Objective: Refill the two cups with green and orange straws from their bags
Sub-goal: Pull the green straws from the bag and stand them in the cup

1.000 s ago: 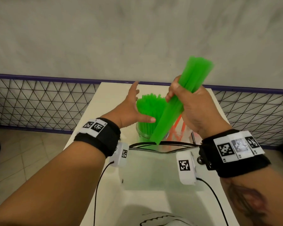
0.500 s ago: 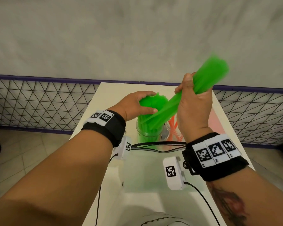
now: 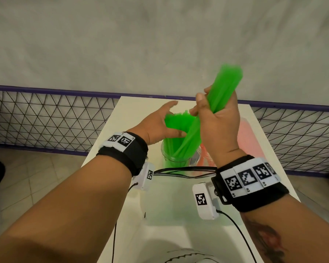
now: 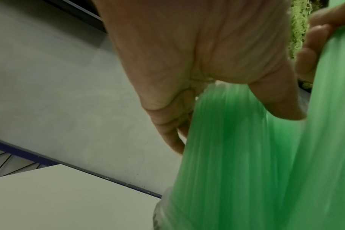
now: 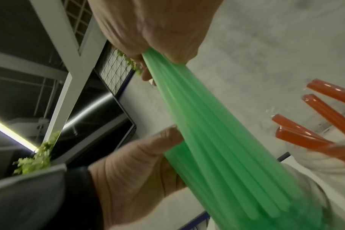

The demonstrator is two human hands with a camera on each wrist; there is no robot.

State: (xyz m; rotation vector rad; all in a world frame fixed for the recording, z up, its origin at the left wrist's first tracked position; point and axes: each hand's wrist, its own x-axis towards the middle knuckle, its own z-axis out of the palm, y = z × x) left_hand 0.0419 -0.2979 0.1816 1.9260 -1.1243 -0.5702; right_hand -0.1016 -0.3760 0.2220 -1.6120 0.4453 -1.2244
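My right hand (image 3: 219, 128) gripped a bundle of translucent green plastic straws (image 3: 213, 112), lower ends inside the clear cup (image 3: 174, 158); my left hand (image 3: 156, 128), fingers spread, steadied those already standing. Releasing tilted, I judged, could spill straws or tip the cup.

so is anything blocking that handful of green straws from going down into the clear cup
Partly. The clear cup is already crowded with upright green straws, which sit where the handful of green straws gripped in the right hand must go. The left hand presses them aside; nothing else shows in the way.
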